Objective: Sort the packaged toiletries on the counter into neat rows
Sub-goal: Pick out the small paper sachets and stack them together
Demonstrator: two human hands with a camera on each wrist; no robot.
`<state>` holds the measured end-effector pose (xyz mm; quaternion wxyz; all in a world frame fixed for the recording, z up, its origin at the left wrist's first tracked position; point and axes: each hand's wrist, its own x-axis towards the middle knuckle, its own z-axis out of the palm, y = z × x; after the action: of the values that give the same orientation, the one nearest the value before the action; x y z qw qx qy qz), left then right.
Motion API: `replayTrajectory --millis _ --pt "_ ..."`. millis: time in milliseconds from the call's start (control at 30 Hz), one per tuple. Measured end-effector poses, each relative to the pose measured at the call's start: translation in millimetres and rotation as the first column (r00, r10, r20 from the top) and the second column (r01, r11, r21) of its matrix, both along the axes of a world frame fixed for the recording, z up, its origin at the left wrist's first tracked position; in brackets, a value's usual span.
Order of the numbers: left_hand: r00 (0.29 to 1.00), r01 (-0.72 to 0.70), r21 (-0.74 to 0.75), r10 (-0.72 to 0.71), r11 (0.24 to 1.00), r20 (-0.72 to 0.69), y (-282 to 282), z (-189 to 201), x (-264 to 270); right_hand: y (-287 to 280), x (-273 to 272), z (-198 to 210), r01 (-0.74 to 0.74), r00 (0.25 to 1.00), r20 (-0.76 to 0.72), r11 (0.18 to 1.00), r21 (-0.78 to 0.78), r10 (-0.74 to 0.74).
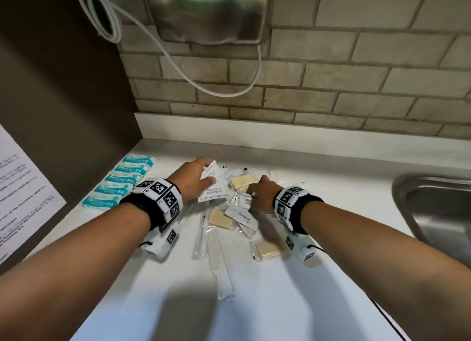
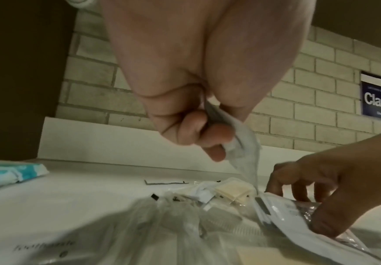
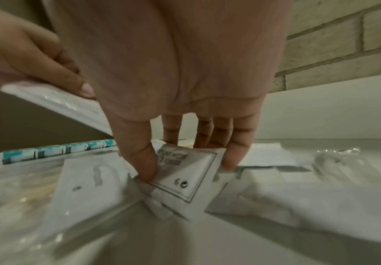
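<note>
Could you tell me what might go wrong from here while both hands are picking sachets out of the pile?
The left hand holds several shampoo sachets loosely fanned; one may slip back into the pile. The right hand pinches a sachet overlapping its neighbours, so lifting could drag them. The finished teal row lies near the left wrist.

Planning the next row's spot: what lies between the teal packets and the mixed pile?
Bare white counter separates the teal packets from the mixed pile, per the head view.

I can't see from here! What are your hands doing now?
Left hand holds sachets. Right hand pinches another sachet in the pile. Blue packets already in a row.
</note>
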<state>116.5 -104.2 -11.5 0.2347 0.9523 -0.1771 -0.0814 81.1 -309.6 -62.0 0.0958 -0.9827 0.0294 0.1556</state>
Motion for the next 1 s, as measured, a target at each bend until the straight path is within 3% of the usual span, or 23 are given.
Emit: replayTrajectory --millis 100,167,300,567,767,900,1000 --pt "0.999 -0.03 -0.097 0.033 0.995 0.028 -0.4 -8.4 5.4 -2.5 -4.7 13.9 -0.027 0.997 0.072 0.999 0.038 0.024" --pt "1.0 -0.014 -0.162 0.017 0.987 0.019 -0.1 -13.9 7.4 -5.6 -9.0 26.3 -0.058 0.996 0.071 0.987 0.15 0.048" --pt "1.0 -0.002 -0.319 -0.001 0.948 -0.011 0.6 -20.5 8.8 -13.1 -14.8 49.7 -0.113 0.993 0.085 0.918 0.379 0.087" --pt "0.973 0.045 -0.552 -0.161 0.833 -0.165 -23.7 -9.5 -5.9 -15.9 -16.4 66.5 -0.096 0.995 0.078 0.768 0.633 0.061" --pt "0.921 -0.123 -0.683 -0.173 0.72 -0.348 -31.3 4.9 -13.9 -14.9 -18.7 62.5 -0.07 0.982 0.184 0.811 0.581 -0.047" --pt "0.871 -0.072 -0.647 -0.268 0.759 -0.412 -32.1 10.6 -20.9 -11.6 -19.2 58.7 -0.039 0.962 0.241 0.814 0.579 -0.126" --pt "0.921 0.083 -0.542 -0.273 0.836 -0.279 -31.7 2.5 -17.8 -7.3 -22.2 56.7 -0.059 0.952 0.283 0.837 0.544 -0.117"
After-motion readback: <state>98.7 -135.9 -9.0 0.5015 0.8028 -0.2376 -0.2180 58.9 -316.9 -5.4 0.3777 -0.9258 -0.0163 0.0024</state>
